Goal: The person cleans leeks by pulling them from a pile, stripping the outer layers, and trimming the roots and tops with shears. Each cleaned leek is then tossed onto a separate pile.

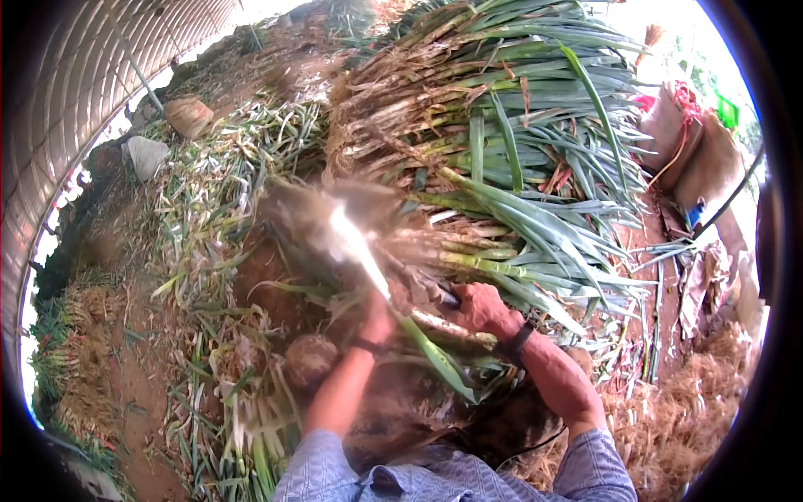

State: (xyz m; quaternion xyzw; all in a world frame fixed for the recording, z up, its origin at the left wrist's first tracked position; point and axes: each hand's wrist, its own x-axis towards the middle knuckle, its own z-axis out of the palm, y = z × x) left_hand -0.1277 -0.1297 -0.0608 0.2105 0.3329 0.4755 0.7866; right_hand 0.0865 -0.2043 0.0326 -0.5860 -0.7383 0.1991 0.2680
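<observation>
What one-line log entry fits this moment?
left hand: holds blurred leek | right hand: shut on stem | leek pile: behind

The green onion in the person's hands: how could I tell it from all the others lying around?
Start at the big heap of green onions filling the top of the view, then look just below it. The stalk rises slantwise from the left hand, with the right hand beside it. It alone shines bright white and is blurred, while its neighbours show dull, soil-coloured roots.
</observation>
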